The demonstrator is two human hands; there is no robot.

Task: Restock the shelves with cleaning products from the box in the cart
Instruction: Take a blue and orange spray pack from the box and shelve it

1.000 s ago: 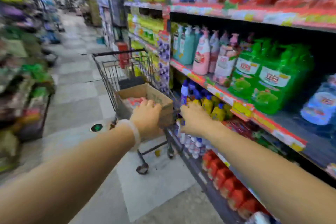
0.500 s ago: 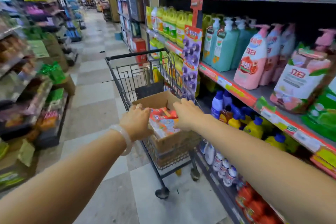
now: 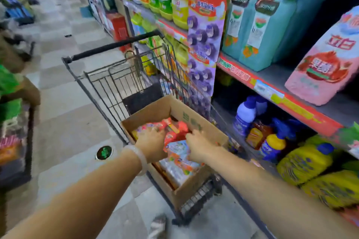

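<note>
— Where are the cleaning products?

— In the cardboard box point(image 3: 194, 190) that sits in the cart point(image 3: 108, 75), beside the shelves point(image 3: 275, 87): red and white packs point(image 3: 178, 153).

— And the hands?

— Both reach into the box. The left hand point(image 3: 151, 141) lies over the packs, the right hand point(image 3: 198, 145) on their other side. Blur hides the fingers; I cannot tell whether either grips a pack.

One head-worn view, looking forward and down the aisle, close over the cart point(image 3: 124, 75), shelves point(image 3: 272, 87) at right.
</note>
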